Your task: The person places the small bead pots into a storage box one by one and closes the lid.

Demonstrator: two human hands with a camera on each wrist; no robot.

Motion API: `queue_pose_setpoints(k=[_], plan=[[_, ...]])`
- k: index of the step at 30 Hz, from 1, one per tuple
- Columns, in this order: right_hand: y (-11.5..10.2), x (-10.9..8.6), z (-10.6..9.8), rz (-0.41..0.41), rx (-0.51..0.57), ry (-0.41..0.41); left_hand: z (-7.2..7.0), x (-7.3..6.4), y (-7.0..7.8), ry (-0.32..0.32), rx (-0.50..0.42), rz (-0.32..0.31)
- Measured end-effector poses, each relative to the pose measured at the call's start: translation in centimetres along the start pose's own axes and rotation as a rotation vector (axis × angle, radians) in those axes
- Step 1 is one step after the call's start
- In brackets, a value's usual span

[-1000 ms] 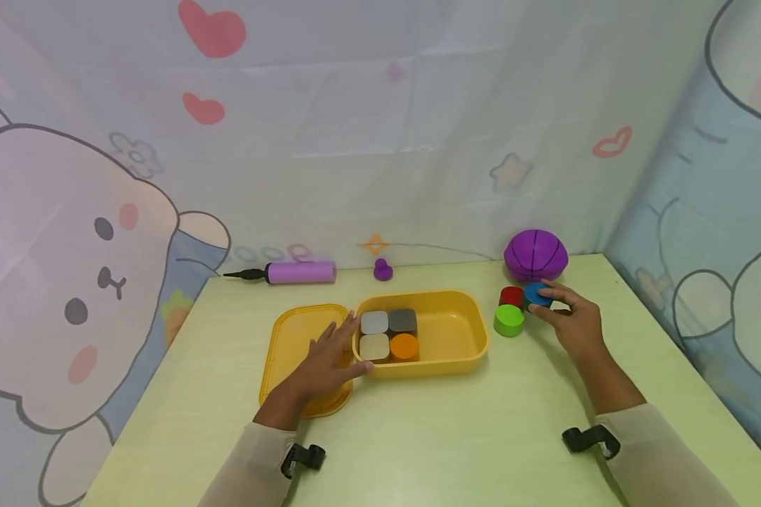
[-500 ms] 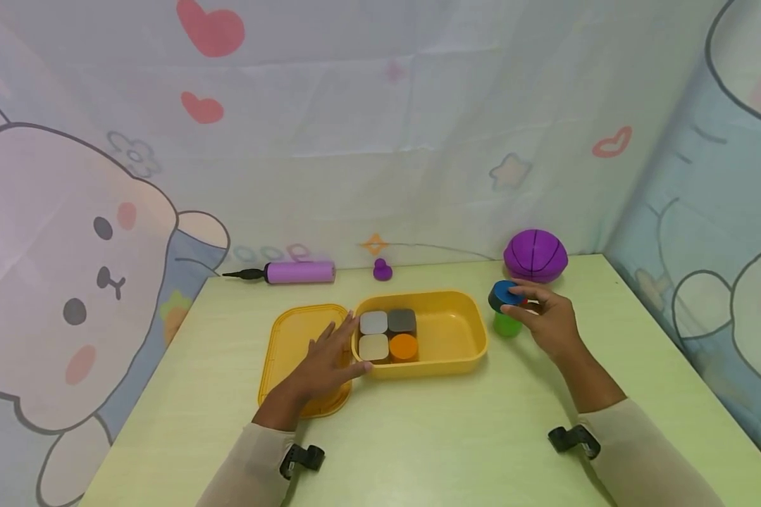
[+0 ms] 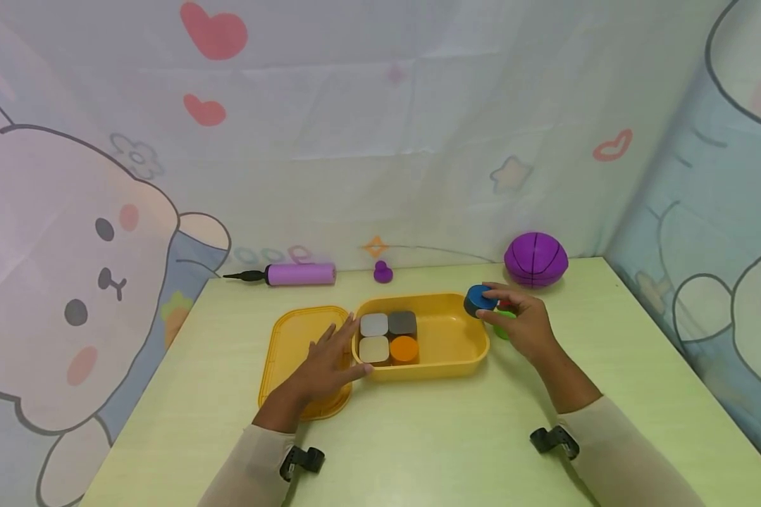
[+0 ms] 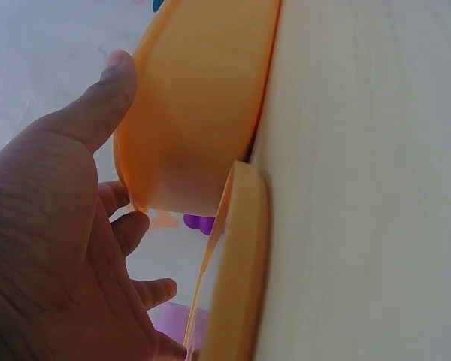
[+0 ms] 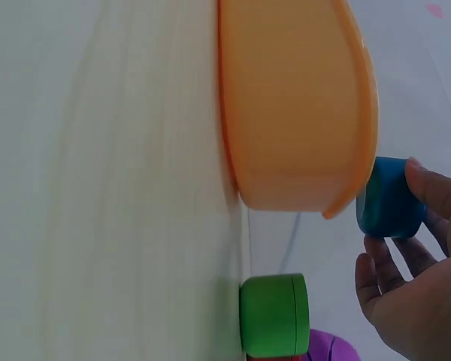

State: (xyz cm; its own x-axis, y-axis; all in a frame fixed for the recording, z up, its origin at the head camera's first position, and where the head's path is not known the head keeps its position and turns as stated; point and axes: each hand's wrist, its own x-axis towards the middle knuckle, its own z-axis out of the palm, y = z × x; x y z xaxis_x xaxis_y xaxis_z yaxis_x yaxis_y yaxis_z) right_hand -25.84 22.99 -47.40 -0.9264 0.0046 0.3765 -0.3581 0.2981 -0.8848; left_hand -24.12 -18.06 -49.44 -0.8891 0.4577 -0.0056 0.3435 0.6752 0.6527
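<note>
My right hand (image 3: pixel 526 325) pinches a small blue round tub (image 3: pixel 478 298) between thumb and fingers, above the back right rim of a yellow box (image 3: pixel 434 370). In the right wrist view the blue tub (image 5: pixel 397 199) hangs just beyond the box's rim. My left hand (image 3: pixel 322 370) lies at the box's left end, fingers spread, thumb at the front rim. Inside the box's left half stand a white tub (image 3: pixel 374 325), a dark grey one (image 3: pixel 402 323), a cream one (image 3: pixel 374 349) and an orange one (image 3: pixel 404 349). The box's right half shows bare floor.
A yellow lid (image 3: pixel 292 352) lies left of the box, partly under my left hand in view. Right of the box, a green tub (image 5: pixel 274 316) and a red tub (image 3: pixel 504 305) stand partly hidden. Behind are a purple ball (image 3: pixel 535 260), a purple knob-shaped piece (image 3: pixel 383 272) and a pump (image 3: pixel 301 274).
My right hand has lifted the blue tub from beside the red and green tubs and carried it left to the box's right end. The left hand has stayed in place.
</note>
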Motion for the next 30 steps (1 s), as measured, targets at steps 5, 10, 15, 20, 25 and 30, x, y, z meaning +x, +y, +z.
queue_pose_setpoints(k=[5,10,15,20,25,30], plan=[[-0.4,0.0,1.0,-0.014,-0.020,-0.045,0.1,0.0,0.0,-0.001,-0.002,0.000],[-0.9,0.1,2.1,-0.034,0.006,-0.099,0.1,0.0,0.0,0.001,0.002,0.001],[-1.2,0.3,3.3,-0.029,0.077,-0.139,0.0,0.0,0.1,0.002,0.009,-0.001],[-1.4,0.4,4.2,0.006,0.077,-0.158,0.1,0.1,0.0,0.004,0.016,0.003],[-1.6,0.6,4.8,0.020,0.012,-0.178,0.1,0.1,0.0,0.004,0.004,0.007],[-1.8,1.0,5.3,0.028,-0.065,-0.185,0.2,0.1,-0.1,0.006,0.000,0.008]])
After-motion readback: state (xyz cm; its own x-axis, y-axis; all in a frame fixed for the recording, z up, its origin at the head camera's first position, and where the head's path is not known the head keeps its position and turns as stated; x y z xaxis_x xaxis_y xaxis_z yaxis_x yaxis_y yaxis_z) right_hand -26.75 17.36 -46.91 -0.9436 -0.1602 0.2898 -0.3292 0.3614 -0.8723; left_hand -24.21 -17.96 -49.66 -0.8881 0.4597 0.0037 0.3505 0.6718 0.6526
